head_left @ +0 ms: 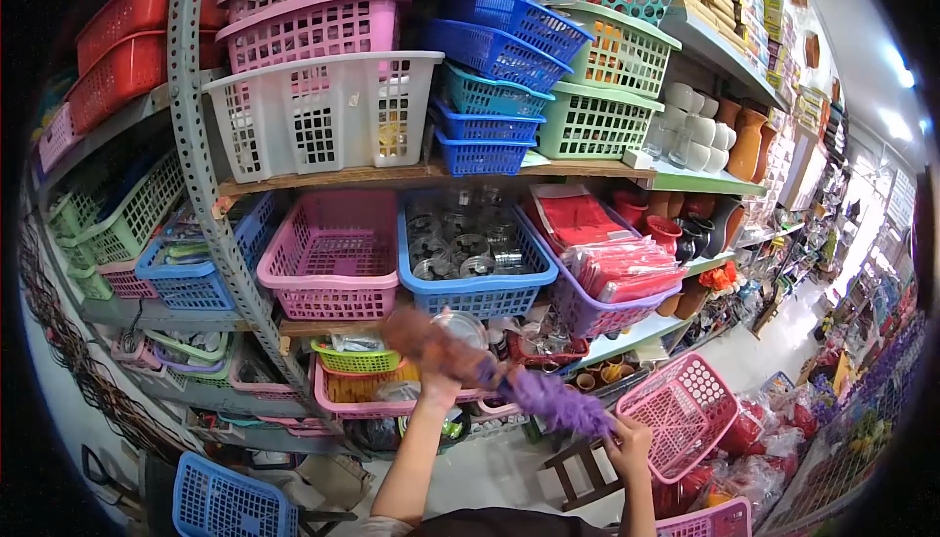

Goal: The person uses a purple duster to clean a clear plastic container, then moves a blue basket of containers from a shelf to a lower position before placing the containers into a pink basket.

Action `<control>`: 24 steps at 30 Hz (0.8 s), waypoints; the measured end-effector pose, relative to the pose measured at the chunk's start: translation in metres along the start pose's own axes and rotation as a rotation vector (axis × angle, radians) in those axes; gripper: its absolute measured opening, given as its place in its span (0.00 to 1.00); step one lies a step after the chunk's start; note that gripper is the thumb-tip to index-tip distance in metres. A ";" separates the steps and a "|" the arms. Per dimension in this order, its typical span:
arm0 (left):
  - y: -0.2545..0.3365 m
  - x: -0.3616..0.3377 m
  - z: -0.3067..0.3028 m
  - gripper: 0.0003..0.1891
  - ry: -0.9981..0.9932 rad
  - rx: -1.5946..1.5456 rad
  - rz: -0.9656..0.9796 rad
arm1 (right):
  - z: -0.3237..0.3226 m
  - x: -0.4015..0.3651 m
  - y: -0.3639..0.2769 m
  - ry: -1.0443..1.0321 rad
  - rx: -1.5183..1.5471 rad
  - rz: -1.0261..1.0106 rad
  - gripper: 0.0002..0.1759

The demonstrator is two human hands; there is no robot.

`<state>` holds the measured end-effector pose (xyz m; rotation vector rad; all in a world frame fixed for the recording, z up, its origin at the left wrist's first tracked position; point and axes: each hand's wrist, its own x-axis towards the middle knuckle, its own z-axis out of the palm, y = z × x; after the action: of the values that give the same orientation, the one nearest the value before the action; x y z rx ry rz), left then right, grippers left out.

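A long soft bundle, brown at one end and purple (558,402) at the other, stretches between my hands and is blurred by motion. My left hand (439,385) is closed round its brown part (431,343), in front of the lower shelves. At the purple end, my right hand (629,442) pinches the tip. Behind the brown end are a pink basket (328,287) and a blue basket (480,292) of clear glass or plastic items.
Shelves hold stacked baskets, with a white basket (323,116) above and a purple basket (587,312) of red packets at mid-height. A pink basket (681,415) and a small dark stool (583,478) stand low right. A blue basket (235,503) is low left.
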<state>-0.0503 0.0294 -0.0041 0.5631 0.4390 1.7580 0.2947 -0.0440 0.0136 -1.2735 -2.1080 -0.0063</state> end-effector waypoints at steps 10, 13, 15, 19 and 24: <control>0.023 0.013 0.026 0.33 -0.089 -0.113 0.144 | -0.028 0.010 0.012 0.075 -0.070 0.023 0.17; 0.036 0.006 0.032 0.34 -0.008 0.011 0.074 | -0.033 0.008 0.024 0.056 -0.064 0.117 0.13; 0.026 0.012 0.022 0.34 -0.009 0.148 0.072 | -0.035 0.009 0.016 0.075 -0.093 0.150 0.13; 0.014 0.014 0.025 0.35 -0.019 0.030 0.036 | -0.018 -0.006 0.023 0.058 0.003 0.114 0.14; 0.021 0.016 0.029 0.35 0.000 0.103 -0.010 | -0.038 -0.004 0.028 0.058 -0.058 0.314 0.09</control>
<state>-0.0530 0.0402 0.0338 0.6331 0.5340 1.7330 0.3380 -0.0448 0.0326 -1.6072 -1.8512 0.0324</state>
